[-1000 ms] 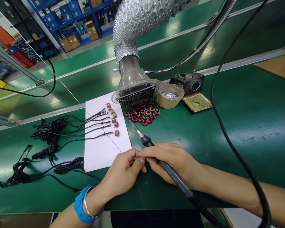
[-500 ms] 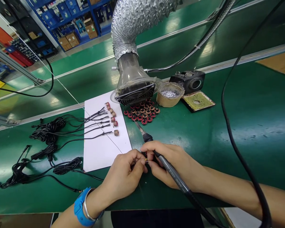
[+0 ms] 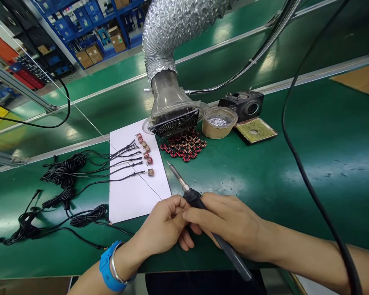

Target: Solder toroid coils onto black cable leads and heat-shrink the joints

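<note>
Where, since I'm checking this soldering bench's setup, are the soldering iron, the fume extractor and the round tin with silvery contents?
Soldering iron [image 3: 178, 178], head view, on the metal shaft behind the tip.
Fume extractor [image 3: 174, 123], head view, on the round fan grille.
Round tin [image 3: 209, 130], head view, on its outer wall.

No words or numbers can be read here. The black handle of the soldering iron [image 3: 229, 250] has no letters that can be made out. The blue wristband [image 3: 109, 266] shows none either. The brown boxes [image 3: 94, 52] on the blue shelves [image 3: 80, 24] far off are too small to tell if they have any writing.
</note>
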Demonstrator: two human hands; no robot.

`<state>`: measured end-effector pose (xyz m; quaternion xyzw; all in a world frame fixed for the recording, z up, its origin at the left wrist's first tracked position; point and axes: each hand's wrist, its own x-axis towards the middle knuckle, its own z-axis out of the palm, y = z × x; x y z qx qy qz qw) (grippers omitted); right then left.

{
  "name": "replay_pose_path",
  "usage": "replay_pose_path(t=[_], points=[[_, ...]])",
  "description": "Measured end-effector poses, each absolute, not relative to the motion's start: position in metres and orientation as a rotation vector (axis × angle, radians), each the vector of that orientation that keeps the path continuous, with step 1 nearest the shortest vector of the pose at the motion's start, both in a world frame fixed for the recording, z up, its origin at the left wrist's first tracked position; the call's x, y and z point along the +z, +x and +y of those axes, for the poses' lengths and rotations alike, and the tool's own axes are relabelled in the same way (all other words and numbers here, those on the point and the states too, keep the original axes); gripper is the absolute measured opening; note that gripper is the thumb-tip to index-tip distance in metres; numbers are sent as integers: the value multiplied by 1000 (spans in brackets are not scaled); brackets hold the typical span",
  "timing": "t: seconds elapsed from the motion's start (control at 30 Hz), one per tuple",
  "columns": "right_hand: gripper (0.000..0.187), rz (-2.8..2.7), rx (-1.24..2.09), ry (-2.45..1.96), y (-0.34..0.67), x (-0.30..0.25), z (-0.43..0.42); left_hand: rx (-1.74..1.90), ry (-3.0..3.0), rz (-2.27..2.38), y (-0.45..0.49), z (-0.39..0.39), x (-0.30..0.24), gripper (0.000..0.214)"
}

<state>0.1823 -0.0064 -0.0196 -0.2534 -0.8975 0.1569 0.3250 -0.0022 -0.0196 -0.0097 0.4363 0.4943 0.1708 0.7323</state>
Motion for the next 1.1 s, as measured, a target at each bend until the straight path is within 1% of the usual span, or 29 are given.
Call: replay_pose_path(t=[0.1, 0.23, 0.37, 0.47, 0.53, 0.8, 1.1], points=[[28, -2375, 331, -669, 183, -19, -6, 402, 923, 1079, -2, -20, -13, 27], [25, -2254, 434, -754, 190, -27, -4, 503, 895, 1142, 0, -22, -19, 34], [29, -1985, 529, -826, 203, -21, -10, 519, 956, 1235, 4, -24, -18, 28], [38, -1830, 566, -891, 213, -17, -20, 515, 1003, 1285, 7, -26, -17, 23], [40, -1766, 588, -884, 219, -18, -28, 515, 1019, 1306, 9, -28, -18, 20], [23, -1645, 688, -883, 230, -28, -43, 530, 1104, 1353, 15, -31, -20, 16], [25, -1629, 752, -831, 227, -34, -46, 499, 1194, 1389, 16, -31, -19, 16]])
